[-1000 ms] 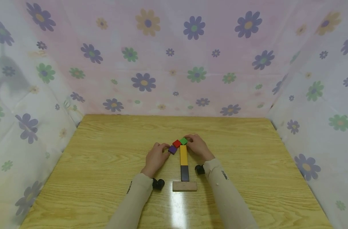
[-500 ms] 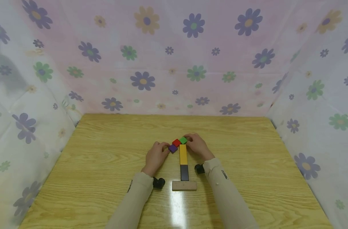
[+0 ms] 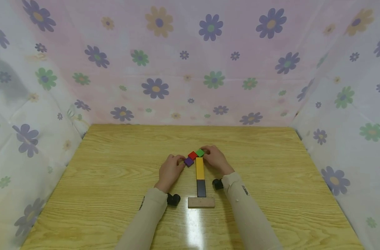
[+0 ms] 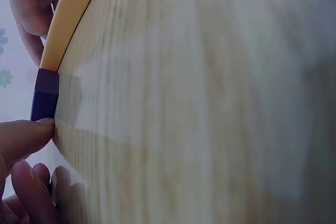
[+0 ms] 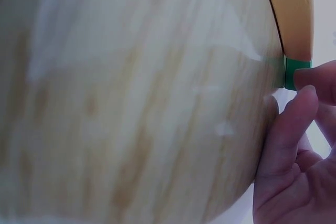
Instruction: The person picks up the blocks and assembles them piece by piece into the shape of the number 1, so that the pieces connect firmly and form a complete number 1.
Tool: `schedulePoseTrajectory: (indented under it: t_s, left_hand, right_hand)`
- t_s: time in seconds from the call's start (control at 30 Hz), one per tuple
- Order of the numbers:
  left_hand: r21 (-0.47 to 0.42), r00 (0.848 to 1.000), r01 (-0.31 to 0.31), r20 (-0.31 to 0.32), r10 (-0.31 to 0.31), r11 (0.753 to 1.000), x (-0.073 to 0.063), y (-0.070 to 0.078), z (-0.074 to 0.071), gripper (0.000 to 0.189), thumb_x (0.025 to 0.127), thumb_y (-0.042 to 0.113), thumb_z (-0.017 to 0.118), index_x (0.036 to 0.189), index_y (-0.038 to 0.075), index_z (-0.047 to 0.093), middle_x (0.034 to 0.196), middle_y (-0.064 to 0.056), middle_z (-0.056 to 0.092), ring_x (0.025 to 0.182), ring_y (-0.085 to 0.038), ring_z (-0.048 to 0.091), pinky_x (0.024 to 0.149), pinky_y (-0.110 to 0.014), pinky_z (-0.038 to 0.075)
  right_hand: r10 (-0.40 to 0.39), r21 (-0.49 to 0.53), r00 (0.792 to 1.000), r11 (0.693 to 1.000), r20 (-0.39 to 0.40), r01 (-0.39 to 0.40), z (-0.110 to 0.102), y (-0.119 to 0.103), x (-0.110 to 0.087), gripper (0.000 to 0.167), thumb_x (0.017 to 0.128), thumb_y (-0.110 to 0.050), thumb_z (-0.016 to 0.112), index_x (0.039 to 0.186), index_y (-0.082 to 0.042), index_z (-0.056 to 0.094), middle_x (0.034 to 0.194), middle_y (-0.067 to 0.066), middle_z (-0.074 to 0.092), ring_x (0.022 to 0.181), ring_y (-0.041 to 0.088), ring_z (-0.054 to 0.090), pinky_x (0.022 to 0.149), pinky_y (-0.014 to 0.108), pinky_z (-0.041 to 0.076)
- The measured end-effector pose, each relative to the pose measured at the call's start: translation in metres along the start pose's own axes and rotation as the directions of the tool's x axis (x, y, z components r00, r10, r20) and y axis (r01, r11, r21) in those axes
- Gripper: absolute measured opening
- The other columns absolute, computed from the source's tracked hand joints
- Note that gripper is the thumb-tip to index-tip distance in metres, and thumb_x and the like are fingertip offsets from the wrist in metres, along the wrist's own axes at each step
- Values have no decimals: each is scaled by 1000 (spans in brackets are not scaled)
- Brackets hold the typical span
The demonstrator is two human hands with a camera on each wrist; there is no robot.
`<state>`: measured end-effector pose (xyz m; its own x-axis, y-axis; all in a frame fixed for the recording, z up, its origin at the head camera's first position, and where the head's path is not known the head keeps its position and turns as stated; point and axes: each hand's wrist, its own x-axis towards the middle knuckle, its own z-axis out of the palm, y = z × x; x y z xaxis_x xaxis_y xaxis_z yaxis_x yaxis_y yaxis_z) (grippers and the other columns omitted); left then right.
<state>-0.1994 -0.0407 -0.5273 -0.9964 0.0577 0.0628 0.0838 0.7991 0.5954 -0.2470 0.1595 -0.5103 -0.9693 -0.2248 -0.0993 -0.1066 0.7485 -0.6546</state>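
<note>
A purple block (image 3: 188,162), a red block (image 3: 192,155) and a green block (image 3: 200,152) lie in a slanting row on the table, corner to corner or edge to edge. Thumb and index finger of my left hand (image 3: 170,171) hold the purple block at its left side; the left wrist view has the thumb against the dark block (image 4: 45,100). My right hand (image 3: 217,160) pinches the green block, whose side (image 5: 292,74) shows beside the thumb in the right wrist view. Below the row, a long yellow block (image 3: 200,169) points toward me.
A black block (image 3: 201,188) continues the yellow one, and a plain wooden block (image 3: 201,202) lies crosswise at its near end. Black wrist cameras (image 3: 174,199) stick out from both sleeves. Flowered cloth (image 3: 183,69) encloses the wood-grain table (image 3: 114,146) on three sides.
The head view has shifted slightly. The purple, red and green blocks sit a little closer in line; both hands keep nearly the same place.
</note>
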Motion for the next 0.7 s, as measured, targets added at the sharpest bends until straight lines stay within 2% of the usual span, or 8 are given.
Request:
schedulePoseTrajectory:
  t_s: [0.7]
  left_hand:
    - [-6, 999, 30, 15, -30, 1000, 1, 4, -4, 21, 81, 28, 64, 103, 26, 64, 76, 3, 42, 59, -14, 40, 49, -28, 29]
  right_hand:
    - [-4, 6, 1000, 1000, 8, 4, 0, 3, 4, 35, 85, -12, 50, 120, -15, 57, 97, 8, 50, 80, 19, 47, 71, 35, 40]
